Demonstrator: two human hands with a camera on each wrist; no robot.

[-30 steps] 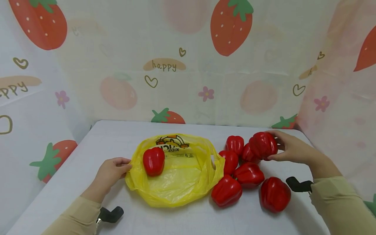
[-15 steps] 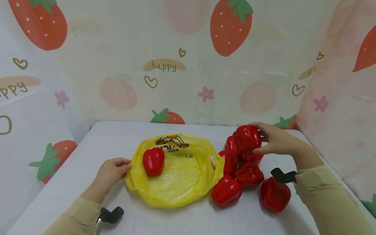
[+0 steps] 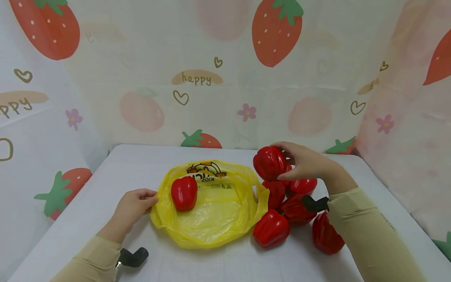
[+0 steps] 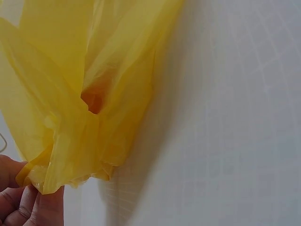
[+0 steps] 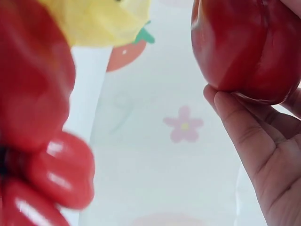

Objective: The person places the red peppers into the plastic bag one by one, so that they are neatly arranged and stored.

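A yellow plastic bag (image 3: 211, 231) lies spread with its mouth open on the table, one red bell pepper (image 3: 184, 194) inside at its left. My left hand (image 3: 133, 209) pinches the bag's left edge between thumb and fingers; the left wrist view shows the gathered plastic (image 4: 47, 160) there. Just off the bag's right rear corner, my right hand (image 3: 304, 162) grips another red bell pepper (image 3: 269, 163), raised above the others. In the right wrist view its fingers (image 5: 244, 127) support this held pepper (image 5: 244, 52) from one side.
Right of the bag several red bell peppers lie close together, among them a front one (image 3: 271, 229). Another pepper (image 3: 325, 235) sits apart, partly behind the right sleeve (image 3: 366, 231). A strawberry-print cloth (image 3: 211, 105) stands behind the white table (image 3: 218, 266).
My right hand has carried its bell pepper leftward and slightly upward, from over the rear of the pile toward the bag. My left hand and the bag have stayed put.
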